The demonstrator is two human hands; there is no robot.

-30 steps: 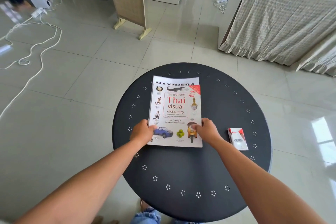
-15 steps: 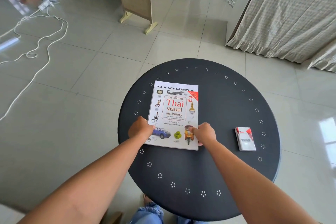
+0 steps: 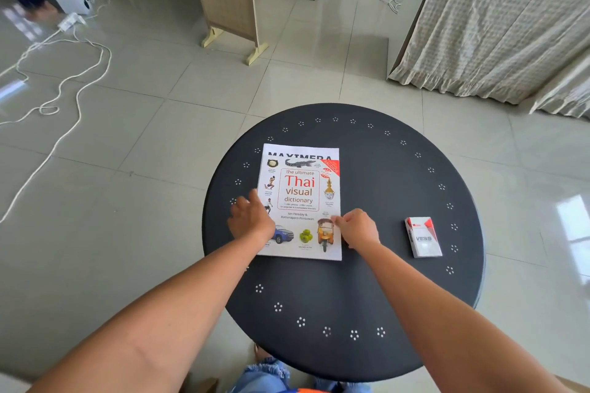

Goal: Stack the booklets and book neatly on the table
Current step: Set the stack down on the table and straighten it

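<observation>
Lying on the round black metal table (image 3: 367,281), the white Thai visual dictionary book (image 3: 300,201) tops a white booklet (image 3: 301,151) whose far edge peeks out. The left hand (image 3: 250,220) rests flat, fingers spread, on its left edge; the right hand (image 3: 357,228) curls loosely against its right edge.
</observation>
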